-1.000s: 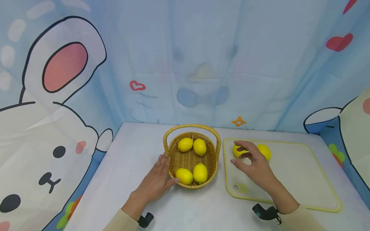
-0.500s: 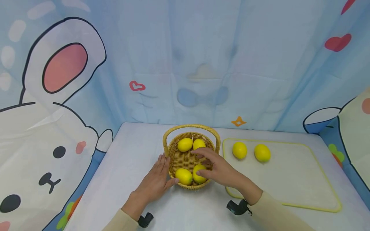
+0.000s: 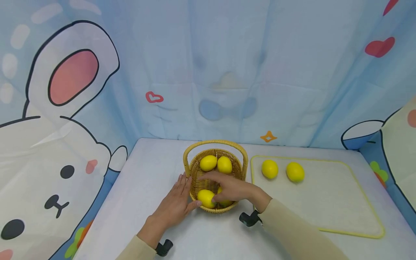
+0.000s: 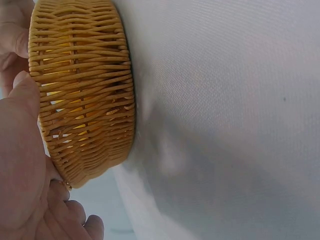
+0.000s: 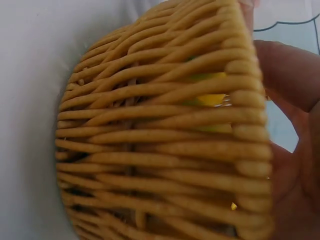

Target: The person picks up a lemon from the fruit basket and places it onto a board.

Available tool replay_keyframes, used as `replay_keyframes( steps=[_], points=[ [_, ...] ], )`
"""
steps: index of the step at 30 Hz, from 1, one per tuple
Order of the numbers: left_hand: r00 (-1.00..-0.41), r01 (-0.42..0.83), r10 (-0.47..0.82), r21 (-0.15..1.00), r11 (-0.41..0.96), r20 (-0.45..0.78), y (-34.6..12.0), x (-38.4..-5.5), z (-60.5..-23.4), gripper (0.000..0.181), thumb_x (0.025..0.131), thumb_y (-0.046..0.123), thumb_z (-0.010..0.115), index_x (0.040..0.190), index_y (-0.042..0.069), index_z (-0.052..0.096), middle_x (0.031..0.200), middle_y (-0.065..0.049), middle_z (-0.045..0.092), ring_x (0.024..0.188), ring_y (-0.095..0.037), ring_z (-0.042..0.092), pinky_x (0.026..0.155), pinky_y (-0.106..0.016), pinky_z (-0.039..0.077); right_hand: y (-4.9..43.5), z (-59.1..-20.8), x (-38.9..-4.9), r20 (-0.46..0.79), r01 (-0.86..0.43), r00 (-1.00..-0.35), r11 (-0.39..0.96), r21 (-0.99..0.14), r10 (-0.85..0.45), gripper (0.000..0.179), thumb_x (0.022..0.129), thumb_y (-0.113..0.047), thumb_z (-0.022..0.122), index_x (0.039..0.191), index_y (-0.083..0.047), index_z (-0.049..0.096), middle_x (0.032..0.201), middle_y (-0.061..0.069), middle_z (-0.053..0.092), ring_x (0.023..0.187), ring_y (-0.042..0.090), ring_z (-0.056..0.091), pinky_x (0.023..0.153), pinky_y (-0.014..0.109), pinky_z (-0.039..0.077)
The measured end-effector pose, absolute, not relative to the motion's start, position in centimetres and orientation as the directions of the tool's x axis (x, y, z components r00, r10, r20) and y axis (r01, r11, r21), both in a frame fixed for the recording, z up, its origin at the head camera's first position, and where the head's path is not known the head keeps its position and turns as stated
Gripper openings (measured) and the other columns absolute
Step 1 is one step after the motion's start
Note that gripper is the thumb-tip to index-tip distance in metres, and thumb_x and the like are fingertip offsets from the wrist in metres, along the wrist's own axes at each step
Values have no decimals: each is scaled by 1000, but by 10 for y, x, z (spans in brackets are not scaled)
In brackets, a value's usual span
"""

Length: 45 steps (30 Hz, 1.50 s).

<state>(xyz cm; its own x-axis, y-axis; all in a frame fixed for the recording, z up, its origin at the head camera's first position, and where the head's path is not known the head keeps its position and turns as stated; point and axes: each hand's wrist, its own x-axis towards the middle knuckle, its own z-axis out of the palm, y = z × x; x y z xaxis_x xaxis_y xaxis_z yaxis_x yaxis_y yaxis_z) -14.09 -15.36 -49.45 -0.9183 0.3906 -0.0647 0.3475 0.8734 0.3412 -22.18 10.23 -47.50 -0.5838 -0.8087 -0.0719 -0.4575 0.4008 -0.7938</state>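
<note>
The wicker basket (image 3: 192, 193) with an arched handle stands on the table and holds several lemons. My left hand (image 3: 173, 206) rests against its left side, fingers straight, thumb at the front rim. In the left wrist view the thumb lies over the rim of the woven wall (image 4: 90, 95). Above the basket's inside is my right hand (image 3: 232, 189), spread and reaching left, with its thumb tip at the front-left lemon (image 3: 206, 198). That hand partly covers the front-right lemon (image 3: 225, 203). Two more lemons, a left one (image 3: 208, 163) and a right one (image 3: 225, 164), lie at the back.
To the right lies a pale cutting board (image 3: 331, 198) with a yellow edge. It bears two lemons, one left (image 3: 269, 169) and one right (image 3: 295, 172). A cartoon-print curtain (image 3: 227, 72) hangs behind the white table (image 3: 152, 162).
My right hand has moved left from over the lemons on the board to over the basket, then further left to the front-left lemon. The left hand and basket have stayed put.
</note>
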Motion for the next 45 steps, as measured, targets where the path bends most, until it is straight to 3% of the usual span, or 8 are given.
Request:
replay_keyframes(
  steps=[3, 7, 12, 18, 23, 31, 39, 45],
  points=[
    [-918, 348, 392, 340, 874, -67, -153, -141, -494, 96, 106, 69, 38, 168, 0, 16, 176, -21, 5, 165, -33, 5, 132, -49, 22, 98, -477, -224, -116, -457, -564, 427, -781, -817, 77, 91, -11, 82, 159, -15, 48, 164, 2, 46, 145, 33, 50, 119, 57, 42],
    [-918, 344, 390, 340, 875, -75, -154, -140, -494, 95, 106, 69, 38, 168, 0, 15, 176, -21, 3, 165, -33, 3, 132, -49, 21, 91, -479, -226, -198, -450, -564, 499, -741, -802, 79, 89, -16, 85, 159, -24, 49, 163, -6, 48, 146, 23, 49, 121, 52, 41],
    [-916, 346, 393, 338, 875, -79, -154, -140, -494, 95, 106, 69, 39, 168, 0, 15, 176, -20, 3, 165, -32, 3, 132, -49, 20, 85, -481, -227, -278, -451, -564, 572, -686, -778, 81, 86, -23, 86, 157, -36, 50, 159, -9, 52, 133, 15, 54, 115, 47, 43],
    [-915, 346, 395, 350, 871, -78, -154, -140, -495, 95, 106, 68, 39, 168, 0, 15, 176, -21, 3, 165, -32, 3, 132, -49, 21, 80, -483, -227, -282, -493, -564, 590, -639, -776, 79, 86, -23, 84, 156, -40, 50, 157, -11, 53, 125, 12, 55, 111, 43, 46],
    [-917, 343, 393, 357, 869, -74, -154, -140, -495, 96, 106, 68, 39, 168, 0, 16, 176, -21, 3, 165, -33, 3, 132, -49, 20, 82, -486, -225, -222, -452, -612, 566, -690, -759, 80, 86, -21, 84, 156, -37, 49, 153, -7, 56, 121, 15, 58, 106, 43, 49],
    [-920, 341, 386, 343, 875, -71, -154, -140, -494, 96, 105, 69, 40, 168, 0, 17, 176, -21, 5, 165, -32, 4, 132, -49, 21, 91, -485, -225, -58, -357, -736, 460, -813, -674, 80, 93, -16, 79, 162, -25, 40, 159, 6, 49, 129, 26, 56, 110, 53, 49],
    [-920, 341, 385, 336, 878, -71, -153, -140, -493, 96, 105, 70, 39, 168, 0, 16, 176, -20, 5, 165, -32, 5, 132, -49, 21, 100, -480, -227, -87, -133, -790, 309, -942, -606, 81, 93, -12, 81, 161, -28, 39, 154, 13, 49, 128, 33, 61, 102, 49, 55],
    [-921, 336, 382, 344, 877, -73, -153, -140, -494, 97, 104, 71, 38, 168, 1, 16, 176, -19, 5, 165, -32, 4, 132, -49, 21, 104, -480, -225, -107, -22, -798, 207, -978, -593, 82, 92, -23, 85, 160, -22, 39, 155, 15, 48, 130, 35, 62, 99, 46, 57]
  ],
)
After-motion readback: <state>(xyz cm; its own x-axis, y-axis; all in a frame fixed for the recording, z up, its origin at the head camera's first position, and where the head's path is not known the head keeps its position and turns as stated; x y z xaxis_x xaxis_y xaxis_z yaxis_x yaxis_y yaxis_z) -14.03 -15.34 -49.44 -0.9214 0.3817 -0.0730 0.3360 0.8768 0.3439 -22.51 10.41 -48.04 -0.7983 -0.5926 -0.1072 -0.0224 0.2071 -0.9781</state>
